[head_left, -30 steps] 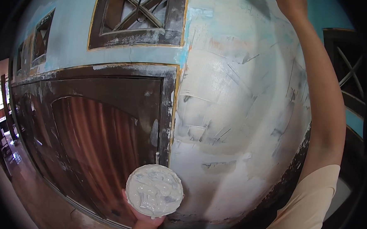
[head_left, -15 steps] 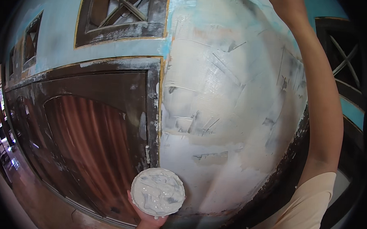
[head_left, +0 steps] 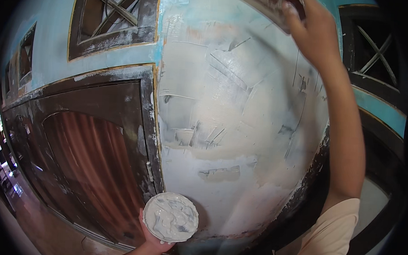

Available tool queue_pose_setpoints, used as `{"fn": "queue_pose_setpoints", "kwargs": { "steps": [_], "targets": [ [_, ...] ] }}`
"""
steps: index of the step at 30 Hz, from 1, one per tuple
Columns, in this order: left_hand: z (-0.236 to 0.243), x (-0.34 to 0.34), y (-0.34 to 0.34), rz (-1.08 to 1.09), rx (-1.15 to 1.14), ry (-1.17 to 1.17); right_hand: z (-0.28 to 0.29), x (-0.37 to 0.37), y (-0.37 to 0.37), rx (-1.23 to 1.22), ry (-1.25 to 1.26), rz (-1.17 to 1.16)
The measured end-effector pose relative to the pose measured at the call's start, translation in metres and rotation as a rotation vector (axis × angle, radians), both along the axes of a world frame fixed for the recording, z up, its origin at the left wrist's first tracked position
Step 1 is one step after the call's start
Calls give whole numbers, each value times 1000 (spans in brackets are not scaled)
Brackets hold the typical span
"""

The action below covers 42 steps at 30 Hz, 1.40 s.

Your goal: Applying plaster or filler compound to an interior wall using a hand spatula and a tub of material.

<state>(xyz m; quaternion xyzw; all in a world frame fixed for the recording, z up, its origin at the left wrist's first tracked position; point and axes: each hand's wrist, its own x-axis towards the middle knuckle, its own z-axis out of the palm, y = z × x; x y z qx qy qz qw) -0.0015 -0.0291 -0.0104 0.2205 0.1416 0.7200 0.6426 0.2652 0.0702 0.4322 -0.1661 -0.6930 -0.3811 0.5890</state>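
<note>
Head view: left fisheye of a head-worn pair, upright, unmirrored.
Patched wall (head_left: 222, 128): faced from close by, filling the centre.
Right hand (head_left: 317, 34): nearer than the wall, toward the upper edge.
Left hand (head_left: 156, 243): nearer too, toward the lower edge.

Open room lies before the pale wall (head_left: 226, 138) between the scraper (head_left: 268, 8) in the right hand (head_left: 316, 35) and the round container (head_left: 170, 217) in the left hand (head_left: 154, 239), with the right forearm (head_left: 345, 121) blocking the right side.
</note>
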Motion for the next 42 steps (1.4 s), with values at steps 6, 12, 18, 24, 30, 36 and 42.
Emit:
{"fn": "queue_pose_setpoints", "kwargs": {
  "steps": [6,12,18,24,30,36,42],
  "targets": [
    [-13,23,8,84,13,-141,-161,-5,2,-195,-65,358],
    [-17,54,28,-6,-11,-174,-351,6,27,-856,245,796],
    [-17,70,41,38,-21,-211,-397,9,34,-1197,390,1005],
    [-13,100,56,-10,8,-274,-385,21,25,-1336,236,888],
    [-12,119,57,19,47,-251,-362,29,21,-1265,84,695],
    [-6,138,59,41,-2,-256,-338,22,20,-1196,-282,523],
    [3,145,58,70,25,-230,-353,21,39,-1403,-233,705]
  ]
}}
